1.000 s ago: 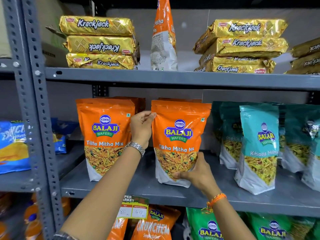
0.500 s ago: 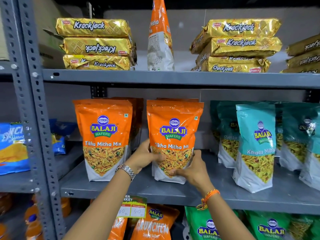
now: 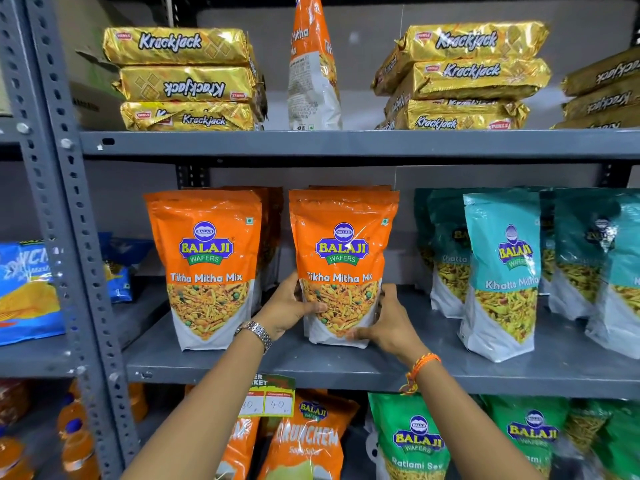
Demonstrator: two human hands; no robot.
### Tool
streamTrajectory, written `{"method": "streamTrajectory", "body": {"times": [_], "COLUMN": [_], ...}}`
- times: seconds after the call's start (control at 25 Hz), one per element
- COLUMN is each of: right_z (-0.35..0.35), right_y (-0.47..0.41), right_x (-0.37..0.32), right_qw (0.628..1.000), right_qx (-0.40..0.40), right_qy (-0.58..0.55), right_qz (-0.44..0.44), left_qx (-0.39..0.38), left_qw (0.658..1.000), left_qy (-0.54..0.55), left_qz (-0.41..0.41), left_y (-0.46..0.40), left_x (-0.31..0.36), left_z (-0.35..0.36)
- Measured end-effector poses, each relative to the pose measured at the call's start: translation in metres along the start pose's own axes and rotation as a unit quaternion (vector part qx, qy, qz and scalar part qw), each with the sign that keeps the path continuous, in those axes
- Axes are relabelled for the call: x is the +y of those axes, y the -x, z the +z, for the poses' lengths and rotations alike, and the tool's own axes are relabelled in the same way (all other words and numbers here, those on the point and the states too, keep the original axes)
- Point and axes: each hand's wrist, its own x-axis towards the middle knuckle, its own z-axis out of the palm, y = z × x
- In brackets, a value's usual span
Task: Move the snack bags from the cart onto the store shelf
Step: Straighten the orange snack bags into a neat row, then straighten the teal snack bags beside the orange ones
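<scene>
An orange Balaji Tikha Mitha Mix bag [image 3: 343, 251] stands upright on the grey middle shelf [image 3: 346, 370], with more orange bags behind it. My left hand [image 3: 289, 306] grips its lower left side and my right hand [image 3: 389, 322] holds its lower right corner. A second row of the same orange bags [image 3: 206, 258] stands to the left. The cart is out of view.
Teal Khatta Mitha bags [image 3: 502, 268] stand right of my hands. Gold Krackjack packs [image 3: 183, 77] and one orange bag [image 3: 313, 64] fill the top shelf. Green and orange bags sit below, behind a price tag [image 3: 268, 396]. A perforated upright [image 3: 69, 237] borders the left.
My left hand dropped from the bag's top edge to its lower left side. Both hands now hold the bag low, and it has been pushed slightly back on the shelf.
</scene>
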Motion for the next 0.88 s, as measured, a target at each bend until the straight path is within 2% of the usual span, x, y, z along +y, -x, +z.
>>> {"method": "streamTrajectory", "body": {"times": [0.28, 0.4, 0.48, 0.52, 0.6, 0.68, 0.76, 0.88], "right_z": [-0.006, -0.025, -0.054, -0.074, -0.119, -0.161, -0.198, -0.231], "right_y": [0.016, 0.046, 0.074, 0.083, 0.090, 0.084, 0.070, 0.042], "right_x": [-0.005, 0.005, 0.015, 0.019, 0.033, 0.046, 0.066, 0.098], "right_qw": [1.000, 0.999, 0.989, 0.978, 0.946, 0.922, 0.930, 0.965], "right_qx": [-0.014, 0.036, 0.119, 0.179, 0.296, 0.360, 0.345, 0.227], "right_qy": [0.025, -0.027, -0.090, -0.101, -0.118, -0.130, -0.125, -0.128], "right_qz": [-0.005, 0.001, -0.022, -0.034, -0.055, -0.056, -0.023, 0.035], "left_qx": [0.031, 0.179, 0.262, 0.277, 0.279, 0.256, 0.230, 0.163], "left_qw": [0.999, 0.980, 0.956, 0.948, 0.938, 0.938, 0.943, 0.967], "left_qy": [-0.011, -0.037, -0.021, -0.015, -0.010, -0.013, -0.030, -0.046], "left_qz": [0.031, 0.083, 0.129, 0.157, 0.203, 0.233, 0.237, 0.191], "left_y": [0.013, 0.033, 0.052, 0.059, 0.064, 0.058, 0.048, 0.037], "left_x": [0.000, 0.004, 0.016, 0.021, 0.032, 0.039, 0.041, 0.036], "left_z": [0.006, 0.021, 0.044, 0.057, 0.089, 0.121, 0.162, 0.217]}}
